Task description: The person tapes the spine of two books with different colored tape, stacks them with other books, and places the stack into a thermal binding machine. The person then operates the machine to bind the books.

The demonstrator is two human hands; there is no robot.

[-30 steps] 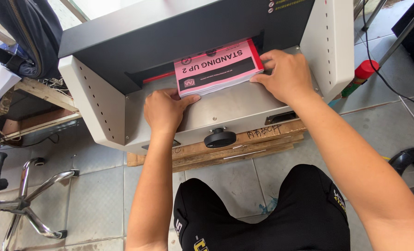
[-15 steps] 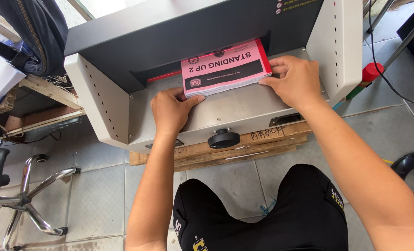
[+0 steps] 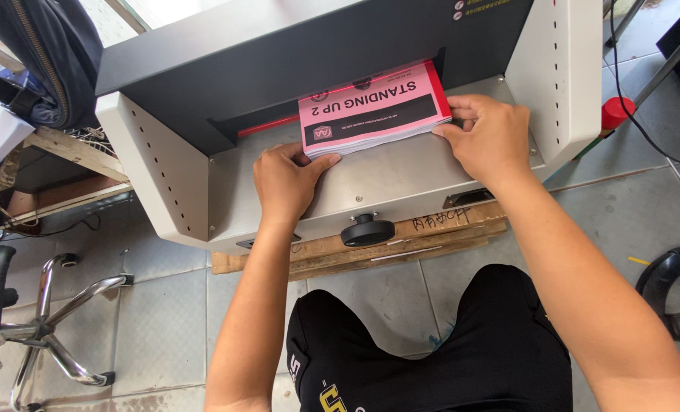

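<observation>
**Both hands on a pink booklet stack at the cutter bed**

The pink booklet stack [image 3: 374,114] lies flat on the grey bed of a paper-cutting machine [image 3: 401,179], its far edge tucked under the dark housing, beside a red strip in the slot [image 3: 267,124]. The left hand [image 3: 286,181] rests on the bed with fingers loosely together, thumb tip touching the stack's near left corner. The right hand [image 3: 491,136] presses against the stack's right edge, fingers together (fingertips pinching the side of the pile). A black round knob [image 3: 367,230] sits on the machine's front, above wooden planks [image 3: 401,240] on the tiled floor. A chrome chair frame [image 3: 50,320] stands at left, well apart. A red-capped bottle [image 3: 616,113] shows behind the right side panel.
</observation>
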